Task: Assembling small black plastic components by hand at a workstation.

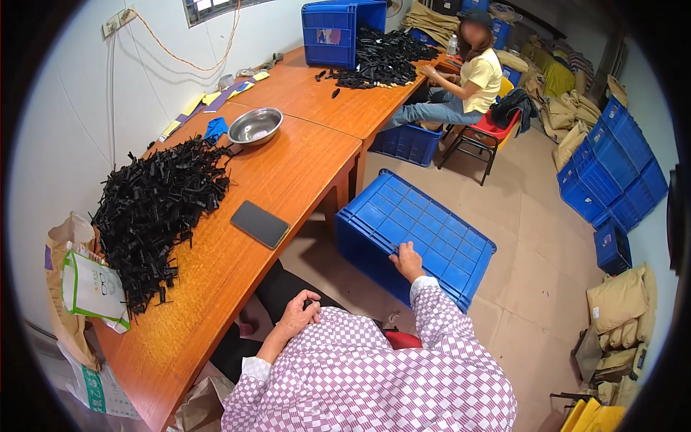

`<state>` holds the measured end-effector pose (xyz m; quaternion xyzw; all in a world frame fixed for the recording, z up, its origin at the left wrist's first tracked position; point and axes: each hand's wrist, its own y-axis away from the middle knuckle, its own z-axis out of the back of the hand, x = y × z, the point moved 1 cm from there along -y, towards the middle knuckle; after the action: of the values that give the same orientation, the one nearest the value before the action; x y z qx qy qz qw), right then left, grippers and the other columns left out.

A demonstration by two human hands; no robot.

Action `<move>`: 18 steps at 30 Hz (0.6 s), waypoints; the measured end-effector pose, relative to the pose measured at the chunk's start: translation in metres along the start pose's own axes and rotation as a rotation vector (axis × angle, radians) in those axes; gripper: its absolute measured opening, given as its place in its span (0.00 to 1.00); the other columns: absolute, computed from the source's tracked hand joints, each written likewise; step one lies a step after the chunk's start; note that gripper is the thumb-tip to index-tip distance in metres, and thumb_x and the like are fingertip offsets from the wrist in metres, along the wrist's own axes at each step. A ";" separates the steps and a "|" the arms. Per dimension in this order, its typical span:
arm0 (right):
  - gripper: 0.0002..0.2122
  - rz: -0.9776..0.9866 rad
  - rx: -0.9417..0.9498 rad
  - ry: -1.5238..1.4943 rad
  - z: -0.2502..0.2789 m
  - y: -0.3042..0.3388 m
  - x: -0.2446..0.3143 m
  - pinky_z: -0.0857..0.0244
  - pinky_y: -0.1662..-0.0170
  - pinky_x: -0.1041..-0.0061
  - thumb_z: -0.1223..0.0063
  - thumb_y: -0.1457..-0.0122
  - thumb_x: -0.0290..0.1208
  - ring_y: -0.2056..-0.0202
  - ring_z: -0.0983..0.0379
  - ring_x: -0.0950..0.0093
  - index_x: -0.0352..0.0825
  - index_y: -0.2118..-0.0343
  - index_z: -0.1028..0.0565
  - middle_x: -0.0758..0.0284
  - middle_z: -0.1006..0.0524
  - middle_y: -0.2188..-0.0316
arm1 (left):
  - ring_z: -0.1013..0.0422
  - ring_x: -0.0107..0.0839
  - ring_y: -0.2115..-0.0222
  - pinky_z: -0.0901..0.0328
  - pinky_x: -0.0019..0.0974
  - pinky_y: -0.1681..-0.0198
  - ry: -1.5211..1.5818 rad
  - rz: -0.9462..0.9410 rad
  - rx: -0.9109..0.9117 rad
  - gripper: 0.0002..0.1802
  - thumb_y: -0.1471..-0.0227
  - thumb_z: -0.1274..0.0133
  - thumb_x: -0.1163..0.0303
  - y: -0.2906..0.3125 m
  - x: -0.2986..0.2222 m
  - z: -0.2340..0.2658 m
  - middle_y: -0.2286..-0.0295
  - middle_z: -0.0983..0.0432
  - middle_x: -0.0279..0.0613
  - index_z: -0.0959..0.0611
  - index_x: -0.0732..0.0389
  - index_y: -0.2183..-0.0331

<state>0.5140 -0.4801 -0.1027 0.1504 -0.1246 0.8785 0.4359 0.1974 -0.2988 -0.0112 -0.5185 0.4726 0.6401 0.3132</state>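
My right hand [408,261] rests flat on the upturned bottom of a blue plastic crate [432,223] that stands tilted on the floor beside the table; its fingers are spread and hold nothing. My left hand [299,311] lies on my thigh in black trousers, fingers curled in, with nothing visible in it. Both sleeves are purple-and-white check. A large heap of small black plastic parts [155,209] lies on the orange wooden table [216,288] to my left, out of reach of either hand.
A dark phone [260,224] and a steel bowl [255,126] lie on the table. Paper sacks [86,288] lean at its left end. Another person [468,79] sits at the far table by a second black heap [385,57] and blue crate [338,29]. Blue crates [612,173] stack along the right wall.
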 end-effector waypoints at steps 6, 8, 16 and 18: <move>0.18 -0.014 0.003 0.001 0.002 0.004 0.000 0.32 0.64 0.59 0.43 0.50 0.39 0.65 0.28 0.53 0.30 0.65 0.32 0.54 0.33 0.62 | 0.29 0.21 0.78 0.35 0.23 0.76 0.016 0.007 0.004 0.09 0.47 0.54 0.76 0.001 -0.001 -0.002 0.75 0.29 0.35 0.29 0.65 0.61; 0.18 -0.015 -0.002 -0.004 0.001 0.003 0.001 0.32 0.64 0.59 0.43 0.50 0.39 0.65 0.28 0.53 0.30 0.65 0.32 0.54 0.33 0.62 | 0.30 0.21 0.78 0.35 0.23 0.76 0.022 0.009 0.004 0.09 0.47 0.54 0.76 0.000 -0.003 0.000 0.75 0.29 0.35 0.29 0.65 0.61; 0.17 -0.020 -0.021 -0.001 0.003 0.006 0.006 0.32 0.65 0.59 0.43 0.50 0.38 0.65 0.28 0.53 0.30 0.65 0.33 0.53 0.33 0.62 | 0.30 0.20 0.78 0.35 0.23 0.75 0.006 -0.001 0.005 0.11 0.48 0.52 0.77 0.001 -0.002 0.000 0.74 0.30 0.34 0.29 0.65 0.61; 0.17 -0.028 -0.020 0.005 0.003 0.005 0.008 0.32 0.65 0.59 0.43 0.50 0.38 0.66 0.28 0.52 0.30 0.65 0.33 0.53 0.33 0.62 | 0.30 0.20 0.78 0.35 0.23 0.75 -0.017 -0.022 -0.001 0.11 0.49 0.52 0.77 0.002 -0.004 0.000 0.74 0.30 0.33 0.29 0.65 0.61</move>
<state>0.5057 -0.4788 -0.0976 0.1456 -0.1301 0.8715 0.4499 0.1967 -0.2993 -0.0068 -0.5185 0.4639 0.6412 0.3239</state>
